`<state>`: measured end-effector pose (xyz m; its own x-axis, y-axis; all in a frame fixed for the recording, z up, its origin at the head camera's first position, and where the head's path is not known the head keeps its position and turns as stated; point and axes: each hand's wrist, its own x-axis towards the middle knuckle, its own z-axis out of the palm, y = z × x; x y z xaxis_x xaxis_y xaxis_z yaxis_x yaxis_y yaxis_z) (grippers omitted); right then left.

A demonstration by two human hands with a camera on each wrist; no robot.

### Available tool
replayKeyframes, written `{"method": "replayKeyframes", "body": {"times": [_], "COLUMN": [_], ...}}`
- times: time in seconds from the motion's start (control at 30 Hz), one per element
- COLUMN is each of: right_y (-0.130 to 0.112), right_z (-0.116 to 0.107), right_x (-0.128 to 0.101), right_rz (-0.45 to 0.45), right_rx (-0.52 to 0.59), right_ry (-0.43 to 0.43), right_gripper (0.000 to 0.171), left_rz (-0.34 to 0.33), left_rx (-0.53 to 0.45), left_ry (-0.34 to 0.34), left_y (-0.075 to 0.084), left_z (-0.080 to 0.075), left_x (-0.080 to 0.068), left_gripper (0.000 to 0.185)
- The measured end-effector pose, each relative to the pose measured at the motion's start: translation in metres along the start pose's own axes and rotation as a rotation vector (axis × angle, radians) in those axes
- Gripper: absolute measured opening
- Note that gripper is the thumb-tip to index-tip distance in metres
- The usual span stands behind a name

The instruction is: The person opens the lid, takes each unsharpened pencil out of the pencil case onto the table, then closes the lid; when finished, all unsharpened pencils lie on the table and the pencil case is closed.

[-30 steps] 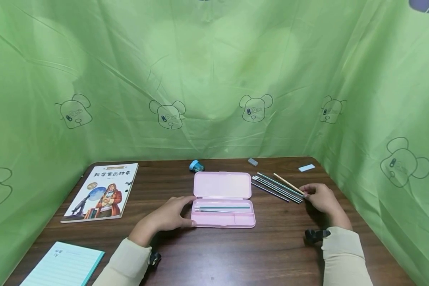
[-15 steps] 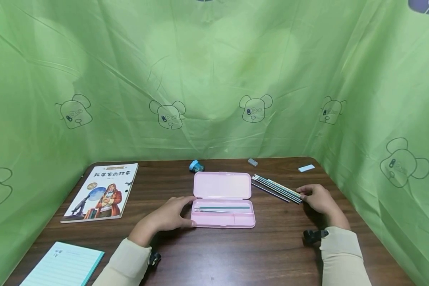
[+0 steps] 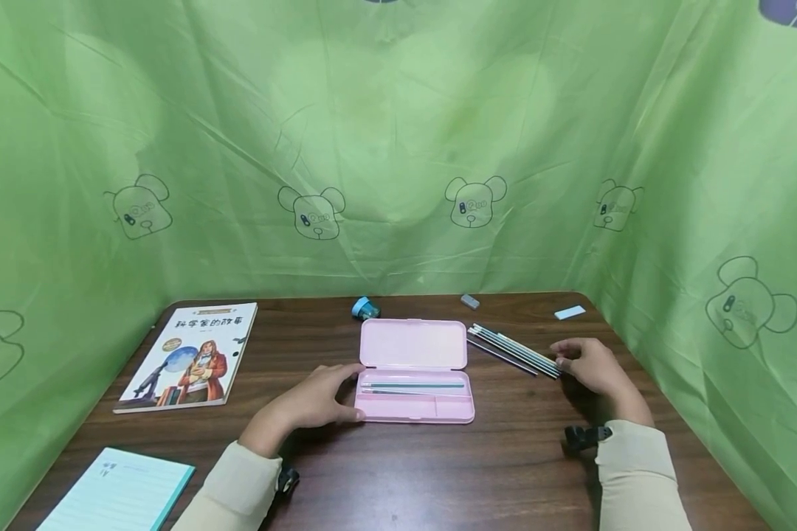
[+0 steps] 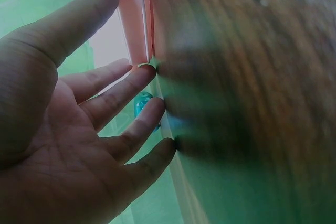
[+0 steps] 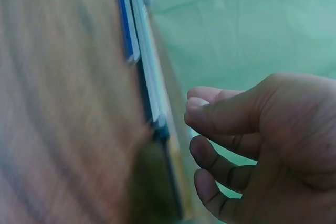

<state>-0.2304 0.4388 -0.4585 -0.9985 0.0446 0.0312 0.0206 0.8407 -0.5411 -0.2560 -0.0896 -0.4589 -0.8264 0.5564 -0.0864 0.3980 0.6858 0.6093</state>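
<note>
An open pink pencil case [image 3: 415, 410] lies mid-table with its lid [image 3: 413, 343] folded back and two pencils [image 3: 412, 386] in the long compartment. My left hand [image 3: 319, 398] rests against the case's left end with straight fingers; the left wrist view shows that hand [image 4: 79, 129] touching the pink case [image 4: 134, 24]. A bundle of pencils [image 3: 511, 350] lies right of the case. My right hand [image 3: 584, 365] sits at their near ends. In the right wrist view the hand [image 5: 252, 140] has thumb against forefinger beside the pencils [image 5: 147, 77]; whether a pencil is pinched is unclear.
A picture book [image 3: 189, 358] lies at the left and a lined notepad [image 3: 119, 494] at the front left corner. A blue sharpener [image 3: 365, 307], a grey eraser [image 3: 469, 301] and a white eraser [image 3: 569, 312] sit along the back. Green cloth walls the table.
The orange pencil that lay apart from the bundle now lies in line with the others. My right hand shifted slightly at the pencil ends. The left hand has stayed put.
</note>
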Motion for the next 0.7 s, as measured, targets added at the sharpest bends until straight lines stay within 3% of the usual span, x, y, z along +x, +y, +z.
{"method": "replayKeyframes", "body": {"times": [0.2, 0.43, 0.53, 0.7], "right_y": [-0.061, -0.149, -0.171, -0.182], "right_z": [0.004, 0.063, 0.086, 0.101], "right_x": [0.001, 0.005, 0.002, -0.003], "right_rz": [-0.105, -0.349, -0.433, -0.444], "right_rx": [0.044, 0.057, -0.003, -0.079], "right_ry": [-0.013, -0.124, -0.196, -0.209], "right_gripper": [0.029, 0.028, 0.027, 0.027], "left_rz": [-0.004, -0.014, -0.013, -0.013], "left_rx": [0.0, -0.003, -0.008, -0.003], "left_ry": [-0.008, -0.007, -0.006, -0.002], "left_y": [0.001, 0.002, 0.003, 0.002], "left_z": [-0.001, -0.002, -0.002, -0.002], "left_x": [0.001, -0.001, -0.002, -0.001], "left_gripper": [0.083, 0.082, 0.082, 0.082]}}
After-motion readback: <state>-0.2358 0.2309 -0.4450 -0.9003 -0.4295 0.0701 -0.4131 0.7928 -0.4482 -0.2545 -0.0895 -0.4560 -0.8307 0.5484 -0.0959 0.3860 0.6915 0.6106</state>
